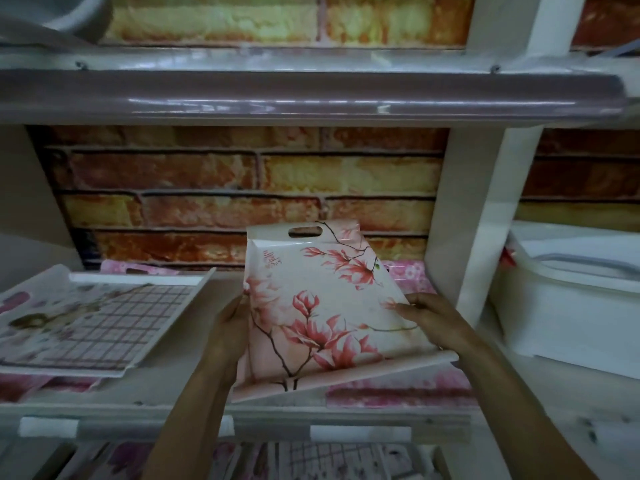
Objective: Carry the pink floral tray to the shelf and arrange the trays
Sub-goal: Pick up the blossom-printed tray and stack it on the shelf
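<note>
The pink floral tray (322, 306), pale with red magnolia blooms and a cut-out handle at its far end, is tilted up over the middle shelf (194, 407). My left hand (227, 327) grips its left edge and my right hand (427, 315) grips its right edge. Beneath it lies a pink blossom-patterned tray (398, 391) flat on the shelf. To the left, a checked tray (100, 320) with a figure print rests on other pink trays.
A brick-pattern wall (242, 188) backs the shelf. A white upright post (464, 209) bounds it on the right, with white plastic containers (571, 299) beyond. A glossy upper shelf (311, 95) hangs overhead. More trays (311, 459) lie on the shelf below.
</note>
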Motion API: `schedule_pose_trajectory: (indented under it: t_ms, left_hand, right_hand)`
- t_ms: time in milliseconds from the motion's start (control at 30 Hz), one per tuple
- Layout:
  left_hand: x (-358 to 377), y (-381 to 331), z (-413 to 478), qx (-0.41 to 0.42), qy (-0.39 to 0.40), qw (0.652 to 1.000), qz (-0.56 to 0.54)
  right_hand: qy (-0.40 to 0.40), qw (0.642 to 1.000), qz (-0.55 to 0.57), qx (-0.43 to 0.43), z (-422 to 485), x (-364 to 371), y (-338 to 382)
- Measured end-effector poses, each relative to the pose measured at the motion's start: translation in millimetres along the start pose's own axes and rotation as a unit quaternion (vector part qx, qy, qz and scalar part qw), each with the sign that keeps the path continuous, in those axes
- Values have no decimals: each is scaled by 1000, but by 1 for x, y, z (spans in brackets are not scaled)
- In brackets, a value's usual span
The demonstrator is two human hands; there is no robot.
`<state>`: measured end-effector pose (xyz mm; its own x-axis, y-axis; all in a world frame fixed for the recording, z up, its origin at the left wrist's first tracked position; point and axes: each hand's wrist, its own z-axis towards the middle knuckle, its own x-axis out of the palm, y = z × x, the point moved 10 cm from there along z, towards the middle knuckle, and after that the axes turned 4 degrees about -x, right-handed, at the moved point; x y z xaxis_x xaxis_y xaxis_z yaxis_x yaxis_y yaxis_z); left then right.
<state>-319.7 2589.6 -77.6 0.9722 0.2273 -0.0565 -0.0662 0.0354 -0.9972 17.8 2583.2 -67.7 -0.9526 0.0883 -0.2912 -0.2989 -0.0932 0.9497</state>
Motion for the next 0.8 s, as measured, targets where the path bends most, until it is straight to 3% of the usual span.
schedule_pose_trajectory:
  t_ms: [300, 800]
  left_hand:
    - [70, 13, -3, -25, 62, 997, -35]
    - [124, 47, -2, -47, 76, 996, -27]
  right_hand:
    - [-19, 997, -74, 3, -12, -56, -33]
    - [-80, 984, -151, 51, -29, -100, -86]
